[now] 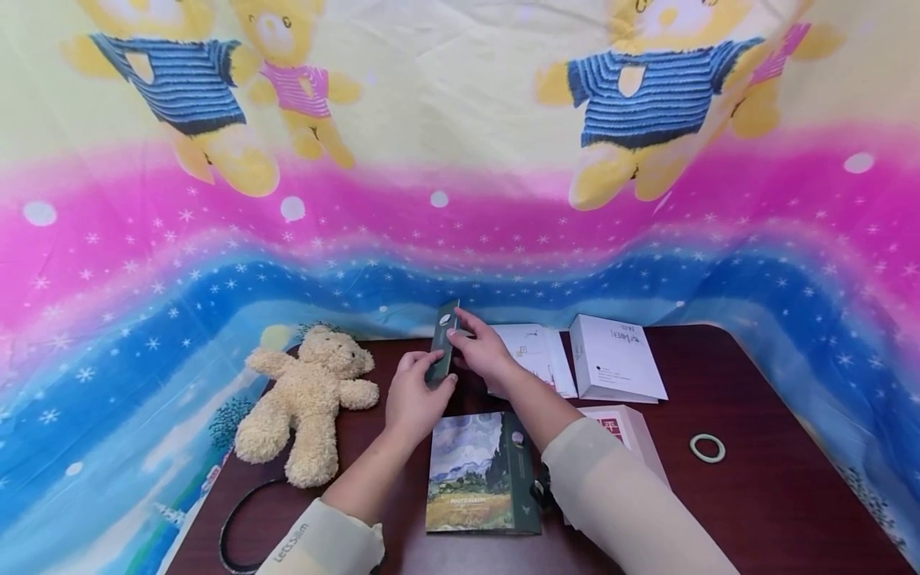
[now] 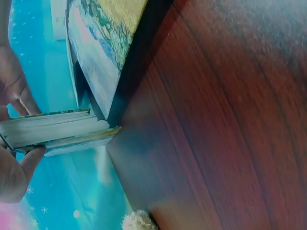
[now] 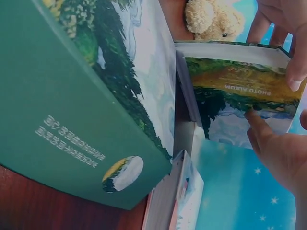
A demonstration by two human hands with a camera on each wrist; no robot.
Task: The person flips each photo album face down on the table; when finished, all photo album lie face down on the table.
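Note:
Both hands hold a dark green photo album point(image 1: 443, 342) standing on edge on the dark wooden table point(image 1: 755, 479), near its far edge. My left hand point(image 1: 430, 385) grips its near end, and my right hand point(image 1: 465, 334) pinches its upper right side. The left wrist view shows the album's white page edges point(image 2: 57, 130) with a thumb point(image 2: 21, 170) under them. In the right wrist view the album's painted cover point(image 3: 240, 91) reads "PHOTO ALBUM", with fingers point(image 3: 293, 52) curled over its edge. A matching green album box point(image 1: 481, 471) point(image 3: 72, 110) lies flat in front of me.
A beige teddy bear point(image 1: 309, 403) lies at the left. A white booklet point(image 1: 535, 355) and white box point(image 1: 618, 359) sit behind the right hand, another white box point(image 1: 632, 435) beside the right sleeve. A white ring point(image 1: 707, 447) lies at the right, a black cable loop point(image 1: 237, 523) front left.

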